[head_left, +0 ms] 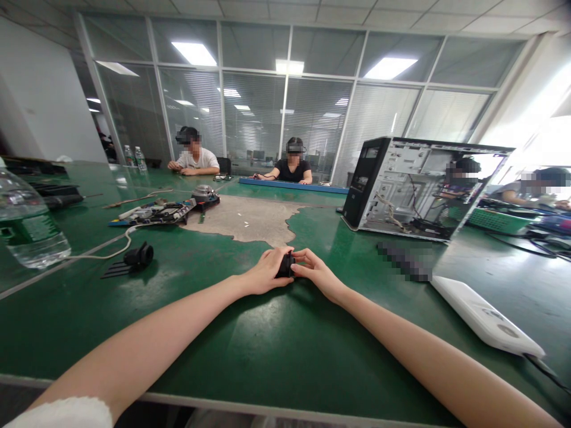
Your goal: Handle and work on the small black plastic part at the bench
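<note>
1. White, ruffle-edged fabric sleeve (66, 414), bottom left.
2. Left hand (266, 271) and right hand (314, 270): both sets of fingers grasping one small black part (285, 266).
3. Part located over smooth, glossy green counter (272, 356).

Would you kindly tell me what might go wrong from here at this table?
The small black part is held between the left hand and right hand; it might slip onto the green table.
The water bottle, standing on the same table as the circuit board, could wet it if knocked over.
</note>
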The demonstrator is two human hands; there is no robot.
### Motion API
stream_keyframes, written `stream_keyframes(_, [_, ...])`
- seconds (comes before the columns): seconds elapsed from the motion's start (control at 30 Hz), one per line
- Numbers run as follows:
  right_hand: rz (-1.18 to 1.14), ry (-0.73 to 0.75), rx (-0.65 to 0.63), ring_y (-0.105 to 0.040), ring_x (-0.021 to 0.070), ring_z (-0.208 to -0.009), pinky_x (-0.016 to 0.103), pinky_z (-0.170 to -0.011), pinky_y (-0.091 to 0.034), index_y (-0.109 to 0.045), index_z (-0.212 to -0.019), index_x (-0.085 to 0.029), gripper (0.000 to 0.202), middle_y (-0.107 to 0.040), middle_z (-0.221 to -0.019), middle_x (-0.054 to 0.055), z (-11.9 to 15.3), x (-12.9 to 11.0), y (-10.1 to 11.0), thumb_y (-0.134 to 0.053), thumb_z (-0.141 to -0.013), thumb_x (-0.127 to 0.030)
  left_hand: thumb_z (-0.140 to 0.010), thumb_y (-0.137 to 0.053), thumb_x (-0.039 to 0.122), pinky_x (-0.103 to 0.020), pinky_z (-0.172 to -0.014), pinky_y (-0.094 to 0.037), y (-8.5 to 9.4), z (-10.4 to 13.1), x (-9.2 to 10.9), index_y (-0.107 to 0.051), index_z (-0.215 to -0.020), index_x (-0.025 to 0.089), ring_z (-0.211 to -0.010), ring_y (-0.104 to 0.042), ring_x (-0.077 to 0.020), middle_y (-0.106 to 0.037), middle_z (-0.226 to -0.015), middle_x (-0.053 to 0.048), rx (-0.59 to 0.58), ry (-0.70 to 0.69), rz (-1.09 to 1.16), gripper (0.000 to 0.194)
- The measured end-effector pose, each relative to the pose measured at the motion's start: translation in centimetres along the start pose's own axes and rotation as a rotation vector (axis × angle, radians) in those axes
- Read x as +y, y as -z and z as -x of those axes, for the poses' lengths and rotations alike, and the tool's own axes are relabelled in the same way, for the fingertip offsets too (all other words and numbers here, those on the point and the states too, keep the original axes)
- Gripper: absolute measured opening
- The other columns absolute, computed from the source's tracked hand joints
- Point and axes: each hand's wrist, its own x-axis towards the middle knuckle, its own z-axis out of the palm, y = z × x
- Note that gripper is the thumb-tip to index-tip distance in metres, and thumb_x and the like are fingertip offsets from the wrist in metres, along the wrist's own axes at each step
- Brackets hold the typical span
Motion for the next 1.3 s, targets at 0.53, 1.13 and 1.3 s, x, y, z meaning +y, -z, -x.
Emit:
stream_keyframes(0.53, [0.025, -0.015, 0.02, -0.055, 0.0118, -0.075, 0.03, -0.073, -0.043, -0.047, -0.095, -0.022, 0.03, -0.056, -0.082, -0.001, 0.0, 0.1, -0.15, -0.058, -0.07, -0.034, -0.072, -0.057, 0.034, -0.042, -0.097, -0.026, -0.26, -0.03, -0.21, -0.02, -0.124, 0.02, -0.115, -0.036, -0.0234, -0.039, -0.122, -0.011, 0.006, 0.004, -0.009, 0.065])
stream_keyframes(1.13, [0.015, 0.005, 0.015, -0.054, 0.0108, -0.075, 0.027, -0.069, -0.044, -0.048, -0.089, -0.022, 0.024, -0.056, -0.083, -0.001, 0.13, -0.24, -0.27, -0.058, -0.071, -0.033, -0.071, -0.057, 0.033, -0.041, -0.096, -0.026, -0.27, -0.1, 0.05, -0.024, -0.121, 0.02, -0.112, -0.039, -0.0227, -0.042, -0.118, -0.01, 0.029, 0.015, -0.012, 0.062])
stream_keyframes(1.3, [0.001, -0.004, 0.022, -0.054, 0.0109, -0.074, 0.027, -0.069, -0.043, -0.048, -0.088, -0.021, 0.023, -0.055, -0.083, -0.001, 0.1, -0.33, -0.28, -0.059, -0.07, -0.03, -0.071, -0.057, 0.032, -0.041, -0.096, -0.026, -0.24, -0.09, 0.09, -0.024, -0.121, 0.02, -0.112, -0.039, -0.0224, -0.042, -0.117, -0.01, 0.026, 0.014, -0.012, 0.061])
